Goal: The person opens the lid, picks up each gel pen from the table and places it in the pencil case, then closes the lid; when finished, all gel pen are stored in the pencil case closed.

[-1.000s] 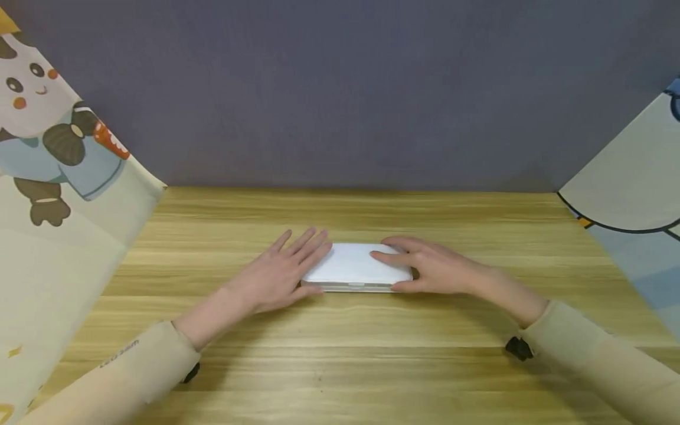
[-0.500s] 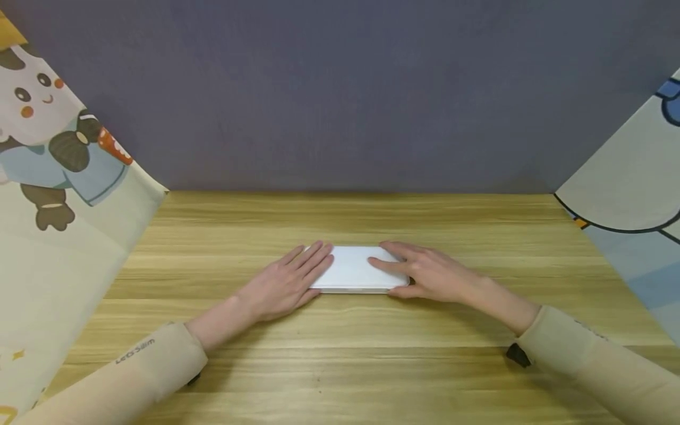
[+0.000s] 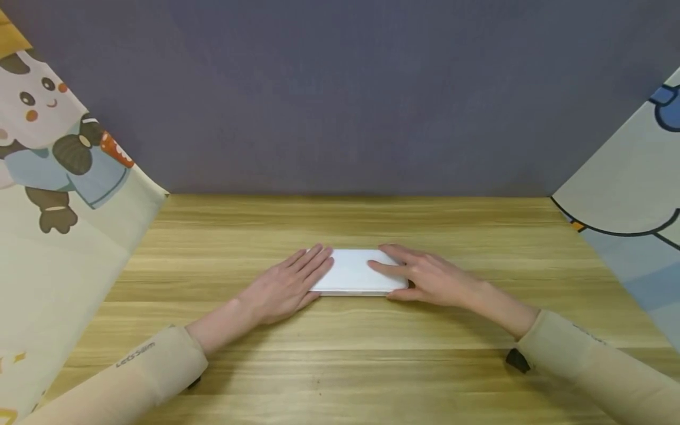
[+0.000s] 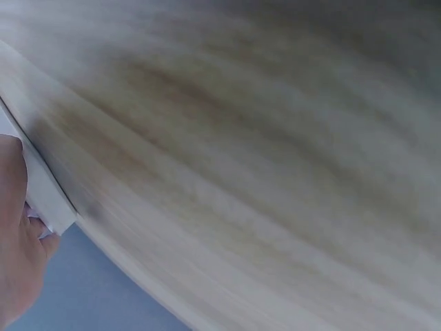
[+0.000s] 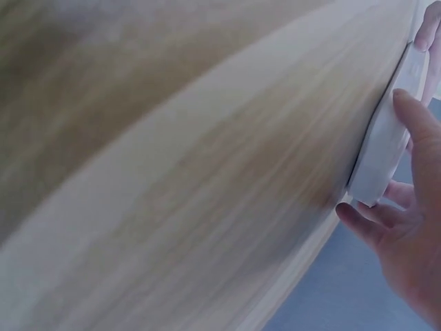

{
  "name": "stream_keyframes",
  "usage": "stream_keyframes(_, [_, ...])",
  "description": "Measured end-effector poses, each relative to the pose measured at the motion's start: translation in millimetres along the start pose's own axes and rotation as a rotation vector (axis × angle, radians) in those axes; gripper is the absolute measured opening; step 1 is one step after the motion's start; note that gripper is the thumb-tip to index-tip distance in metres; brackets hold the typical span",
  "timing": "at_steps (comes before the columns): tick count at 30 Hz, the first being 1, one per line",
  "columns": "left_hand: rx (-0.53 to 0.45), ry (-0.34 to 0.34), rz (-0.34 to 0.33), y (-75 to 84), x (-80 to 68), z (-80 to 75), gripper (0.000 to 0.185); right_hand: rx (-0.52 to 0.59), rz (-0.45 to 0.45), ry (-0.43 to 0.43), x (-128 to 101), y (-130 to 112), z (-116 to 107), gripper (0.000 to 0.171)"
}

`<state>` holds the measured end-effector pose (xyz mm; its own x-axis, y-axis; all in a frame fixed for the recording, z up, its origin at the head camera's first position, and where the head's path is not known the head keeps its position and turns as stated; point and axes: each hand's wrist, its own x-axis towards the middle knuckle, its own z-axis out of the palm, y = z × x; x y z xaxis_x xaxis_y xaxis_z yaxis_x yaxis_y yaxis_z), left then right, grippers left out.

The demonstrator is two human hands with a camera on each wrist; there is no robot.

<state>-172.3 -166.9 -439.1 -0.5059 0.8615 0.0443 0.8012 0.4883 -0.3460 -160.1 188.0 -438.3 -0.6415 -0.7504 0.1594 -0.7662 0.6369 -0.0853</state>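
Note:
A flat white case (image 3: 350, 271) with rounded corners lies on the wooden table, its lid down. Across its left end my left hand (image 3: 281, 289) rests with straight fingers on the lid, the thumb along the front edge. My right hand (image 3: 438, 277) spans the right end: thumb at the front side, one finger on top, others reaching to the back edge. The right wrist view shows the thumb against the side of the white case (image 5: 382, 148) and fingers around its end. In the left wrist view a corner of the case (image 4: 52, 196) shows beside the left hand (image 4: 17, 241).
The wood-grain table (image 3: 340, 360) runs back to a dark grey panel (image 3: 350, 100). Cartoon-printed panels stand at the left (image 3: 90, 242) and right (image 3: 627, 189). Both forearms wear light sleeves, with a small black object (image 3: 516, 360) under the right cuff.
The front gap under the lid, with a small clasp showing, has closed as the lid went down. My left hand has moved farther over the lid. The head view has shifted slightly.

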Motion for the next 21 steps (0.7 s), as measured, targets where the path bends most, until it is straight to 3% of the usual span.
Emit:
stream_keyframes(9, [-0.037, -0.009, -0.014, 0.4, 3.5, -3.1, 0.07, 0.062, 0.05, 0.0, -5, 0, 6, 0.07])
stream_keyframes(15, [-0.201, -0.032, -0.105, -9.6, 0.9, -11.4, 0.074, 0.096, 0.059, 0.004, -6, -2, 7, 0.07])
stream_keyframes(21, [-0.214, -0.002, -0.19, -28.2, -12.2, -18.3, 0.066, 0.107, 0.052, -0.006, -5, -3, 9, 0.072])
